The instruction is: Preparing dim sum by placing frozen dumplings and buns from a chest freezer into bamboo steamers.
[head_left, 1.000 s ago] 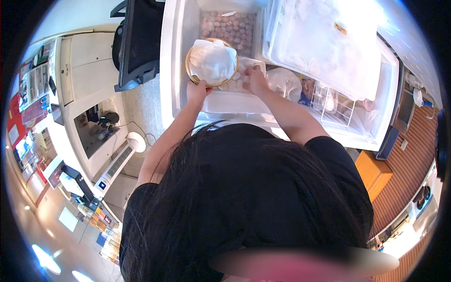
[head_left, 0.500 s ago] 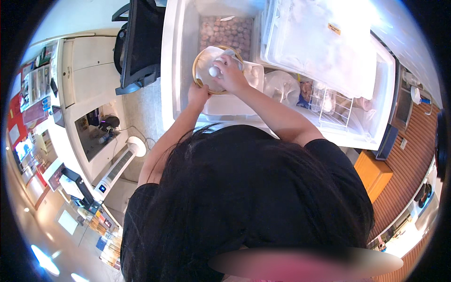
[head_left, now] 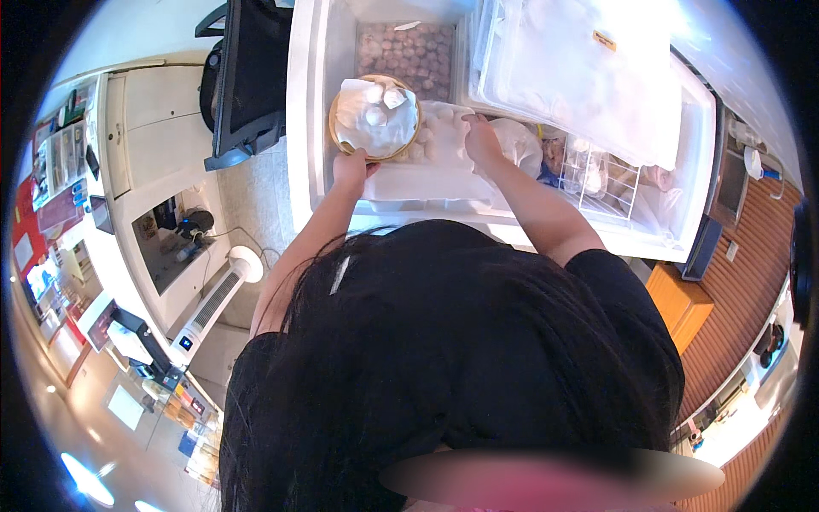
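My left hand (head_left: pixel 351 169) grips the near rim of a round bamboo steamer basket (head_left: pixel 332 135). White paper (head_left: pixel 351 115) lines the basket, and a few white ball-shaped pieces (head_left: pixel 375 114) rest on it. The basket is held above the left end of a white tray (head_left: pixel 426 179) inside an open chest freezer. More pale rounded pieces (head_left: pixel 439 132) lie in the tray, partly hidden by the basket. My right hand (head_left: pixel 483 143) is at the tray's right end, fingers closed at its far edge; what they pinch is too small to make out.
A clear bin of brownish-pink balls (head_left: pixel 405 60) sits behind the basket. Large frosty translucent lids (head_left: pixel 563 81) cover the freezer's back right. Bagged food (head_left: pixel 516 141) and a white wire rack (head_left: pixel 589 175) are to the right. A black chair (head_left: pixel 247 94) stands left of the freezer (head_left: pixel 303 94).
My right hand has left the white pieces in the basket and moved right to the tray's end. My left hand has shifted the basket slightly left.
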The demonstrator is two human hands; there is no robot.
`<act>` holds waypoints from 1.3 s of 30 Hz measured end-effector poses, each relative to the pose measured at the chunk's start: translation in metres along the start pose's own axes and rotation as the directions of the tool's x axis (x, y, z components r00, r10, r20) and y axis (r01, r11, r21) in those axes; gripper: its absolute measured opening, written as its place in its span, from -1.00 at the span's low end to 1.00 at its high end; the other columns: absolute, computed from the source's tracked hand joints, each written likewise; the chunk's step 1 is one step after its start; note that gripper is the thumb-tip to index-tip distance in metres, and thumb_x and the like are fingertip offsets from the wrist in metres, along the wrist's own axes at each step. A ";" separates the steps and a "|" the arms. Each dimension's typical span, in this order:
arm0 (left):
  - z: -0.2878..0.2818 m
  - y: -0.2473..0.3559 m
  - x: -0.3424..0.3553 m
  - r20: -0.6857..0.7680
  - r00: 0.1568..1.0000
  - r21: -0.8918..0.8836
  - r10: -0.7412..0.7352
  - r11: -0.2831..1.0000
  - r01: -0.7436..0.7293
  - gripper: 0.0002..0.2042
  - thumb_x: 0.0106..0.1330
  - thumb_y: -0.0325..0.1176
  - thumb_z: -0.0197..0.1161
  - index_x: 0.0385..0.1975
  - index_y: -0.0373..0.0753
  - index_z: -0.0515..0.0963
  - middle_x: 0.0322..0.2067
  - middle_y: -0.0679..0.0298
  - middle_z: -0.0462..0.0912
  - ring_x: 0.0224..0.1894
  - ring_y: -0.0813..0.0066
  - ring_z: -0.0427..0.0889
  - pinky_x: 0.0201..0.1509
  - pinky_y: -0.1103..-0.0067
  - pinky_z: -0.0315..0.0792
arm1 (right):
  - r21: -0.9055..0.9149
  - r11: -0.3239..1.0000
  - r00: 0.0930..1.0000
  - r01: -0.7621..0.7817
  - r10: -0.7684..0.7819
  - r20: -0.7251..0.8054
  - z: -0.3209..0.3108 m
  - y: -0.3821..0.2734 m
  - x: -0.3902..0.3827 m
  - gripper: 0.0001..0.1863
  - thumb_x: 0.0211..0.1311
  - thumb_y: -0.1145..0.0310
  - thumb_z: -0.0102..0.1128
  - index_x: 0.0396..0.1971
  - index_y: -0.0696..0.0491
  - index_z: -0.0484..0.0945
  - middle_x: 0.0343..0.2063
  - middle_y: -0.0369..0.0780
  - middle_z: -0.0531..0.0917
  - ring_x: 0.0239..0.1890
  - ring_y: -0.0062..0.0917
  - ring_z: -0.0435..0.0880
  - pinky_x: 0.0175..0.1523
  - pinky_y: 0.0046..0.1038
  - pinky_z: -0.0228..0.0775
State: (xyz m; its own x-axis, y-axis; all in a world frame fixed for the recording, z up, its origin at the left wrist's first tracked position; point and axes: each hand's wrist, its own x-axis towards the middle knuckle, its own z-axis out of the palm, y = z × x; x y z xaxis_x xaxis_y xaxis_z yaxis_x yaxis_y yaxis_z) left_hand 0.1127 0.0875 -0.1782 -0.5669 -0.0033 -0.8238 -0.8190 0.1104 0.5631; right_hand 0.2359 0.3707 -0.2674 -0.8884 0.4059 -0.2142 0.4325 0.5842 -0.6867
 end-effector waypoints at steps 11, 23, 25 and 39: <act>-0.003 -0.006 0.001 0.012 1.000 -0.002 0.023 1.000 -0.023 -0.63 0.31 -0.53 0.12 0.08 -0.58 0.38 -0.01 -0.09 0.57 -0.12 0.14 0.72 -0.17 0.40 0.81 | -0.544 0.828 0.943 0.133 0.063 0.326 0.015 -0.037 0.009 0.08 0.01 0.29 0.54 0.55 -0.12 0.11 0.34 0.00 0.30 0.28 0.07 0.43 0.28 -0.05 0.47; -0.005 -0.007 0.006 -0.009 1.000 -0.036 -0.013 0.999 0.013 -0.67 0.31 -0.56 0.12 0.02 -0.62 0.36 -0.05 -0.15 0.56 -0.14 0.10 0.74 -0.18 0.39 0.81 | -0.319 0.932 0.925 0.170 -0.040 0.378 0.040 -0.018 0.026 -0.08 0.03 0.26 0.54 0.45 -0.29 0.32 0.31 0.08 0.36 0.27 0.17 0.41 0.33 0.07 0.30; -0.010 -0.011 0.005 -0.030 0.999 -0.063 0.025 0.998 -0.027 -0.69 0.30 -0.56 0.12 -0.03 -0.63 0.36 -0.09 -0.14 0.57 -0.17 0.10 0.74 -0.19 0.39 0.81 | -0.270 0.946 0.925 0.180 -0.070 0.373 0.046 -0.016 0.026 -0.12 0.03 0.25 0.56 0.41 -0.28 0.37 0.32 0.08 0.37 0.27 0.15 0.41 0.32 0.06 0.33; -0.006 -0.009 0.000 -0.039 0.999 0.038 0.017 0.999 -0.015 -0.68 0.28 -0.55 0.11 -0.01 -0.61 0.35 -0.14 -0.09 0.61 -0.21 0.15 0.75 -0.19 0.39 0.80 | -0.187 0.982 0.977 -0.010 0.049 0.206 0.052 -0.018 0.014 -0.36 -0.16 0.34 0.67 0.06 -0.17 0.70 0.24 0.07 0.46 0.17 0.06 0.52 0.29 -0.07 0.49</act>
State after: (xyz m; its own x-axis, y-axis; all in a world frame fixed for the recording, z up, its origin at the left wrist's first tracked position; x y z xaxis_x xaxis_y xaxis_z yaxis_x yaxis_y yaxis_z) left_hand 0.1190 0.0804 -0.1829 -0.5837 -0.0402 -0.8110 -0.8062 0.1480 0.5729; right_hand 0.2081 0.3290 -0.2943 -0.8788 0.2805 -0.3860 0.4621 0.7016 -0.5424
